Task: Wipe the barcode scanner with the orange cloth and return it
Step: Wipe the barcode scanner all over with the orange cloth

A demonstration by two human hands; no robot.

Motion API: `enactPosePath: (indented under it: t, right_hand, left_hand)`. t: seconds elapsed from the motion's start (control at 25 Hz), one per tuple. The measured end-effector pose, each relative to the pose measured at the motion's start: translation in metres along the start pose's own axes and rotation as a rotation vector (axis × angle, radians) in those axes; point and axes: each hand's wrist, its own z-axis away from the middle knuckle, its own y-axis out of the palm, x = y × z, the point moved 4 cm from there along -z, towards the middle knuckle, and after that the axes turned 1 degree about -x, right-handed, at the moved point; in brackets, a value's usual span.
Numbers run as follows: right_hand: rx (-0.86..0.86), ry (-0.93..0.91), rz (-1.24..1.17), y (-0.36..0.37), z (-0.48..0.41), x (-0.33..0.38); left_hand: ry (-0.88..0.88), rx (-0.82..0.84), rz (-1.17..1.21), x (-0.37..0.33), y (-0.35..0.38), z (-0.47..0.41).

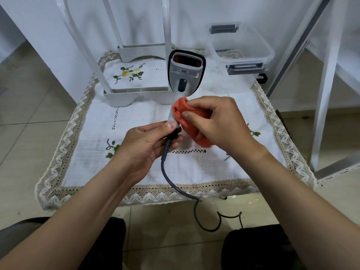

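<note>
Head view: the scanner [184, 75] is up off the table, held in the air above the embroidered tablecloth [194, 172], its red window facing the camera. The left hand [148, 145] pinches the very bottom of the handle, thumb on top, right where the cable [169, 178] goes in. The right hand [216, 121] grips the orange cloth [181, 112], bunched and wrapped round the lower handle just below the dark trigger. Both hands are grasping; neither is free.

The first worry is that left-hand pinch. It is a narrow hold at the tail end, with the heavy head far above it. A hard rub from the cloth could twist the handle out of those fingers and drop the scanner onto the table.

Next comes the cable. It runs down from the left hand, over the front edge of the table and loops on the floor between the knees. A knee or foot catching that loop would tug the scanner. Bending the cable sharply at the plug could also strain the joint.

The trigger sits just above the cloth, so an upward stroke may well press it.

Behind the head stand a white stand [136, 94] and a clear plastic box [243, 45]. A wide swing could knock either one.

The cloth covers only the handle right now. The window could easily be left unwiped.
</note>
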Motion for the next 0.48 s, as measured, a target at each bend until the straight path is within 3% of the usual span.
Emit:
enactPosePath:
  t: [0.16, 0.28, 0.4, 0.48]
  right_hand:
    - [0.130, 0.022, -0.056, 0.0035, 0.0016, 0.0016]
    - [0.053, 0.039, -0.063, -0.0012, 0.0010, 0.0021]
    - [0.141, 0.045, -0.106, 0.0033, 0.0015, 0.0042]
    - [0.090, 0.057, -0.106, 0.0008, 0.0003, 0.0020]
  left_hand:
    - [0.012, 0.005, -0.027, 0.0004, 0.0000, 0.0015]
    - [0.009, 0.010, -0.034, 0.0003, -0.0010, 0.0017]
    - [0.001, 0.013, -0.014, -0.0004, -0.0008, 0.0023]
    - [-0.004, 0.016, -0.005, -0.0009, 0.0001, 0.0022]
